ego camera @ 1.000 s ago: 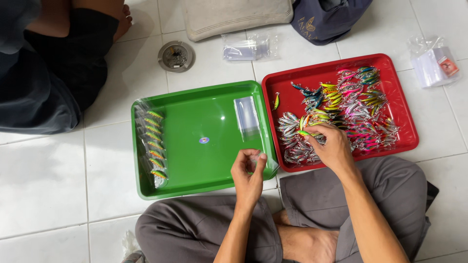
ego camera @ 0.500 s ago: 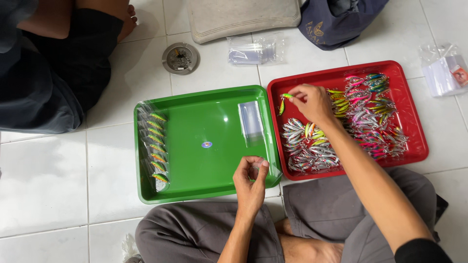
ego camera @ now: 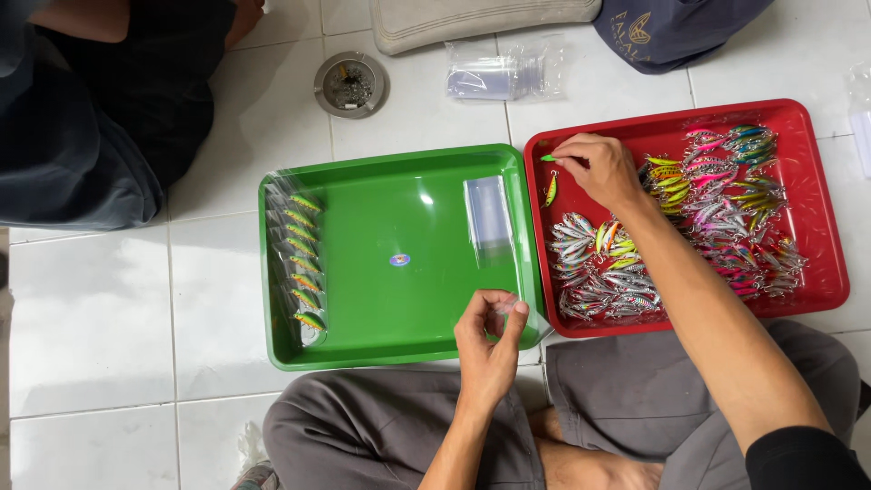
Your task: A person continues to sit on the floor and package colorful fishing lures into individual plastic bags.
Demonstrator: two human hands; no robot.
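Note:
My right hand (ego camera: 599, 168) reaches into the far left corner of the red tray (ego camera: 821, 195) and pinches a small green fishing lure (ego camera: 548, 158). Another green-yellow lure (ego camera: 551, 189) lies just below it. Several colourful lures (ego camera: 717, 218) are heaped across the red tray. My left hand (ego camera: 488, 338) hovers over the near right corner of the green tray (ego camera: 399, 299), fingers curled on a small clear plastic sleeve (ego camera: 505, 304). A row of bagged lures (ego camera: 304, 259) lines the green tray's left side, and a clear empty sleeve (ego camera: 487, 210) lies at its right.
Another person sits at the top left in dark clothes (ego camera: 100, 109). A round floor drain (ego camera: 351, 83) and a bundle of clear bags (ego camera: 504, 77) lie beyond the trays. A beige cushion (ego camera: 472, 18) and dark blue bag (ego camera: 671, 27) sit at the top. My crossed legs (ego camera: 635, 408) are below.
My right hand moved from the lure pile to the red tray's far left corner and picked up a green lure. My left hand stayed near the green tray's corner.

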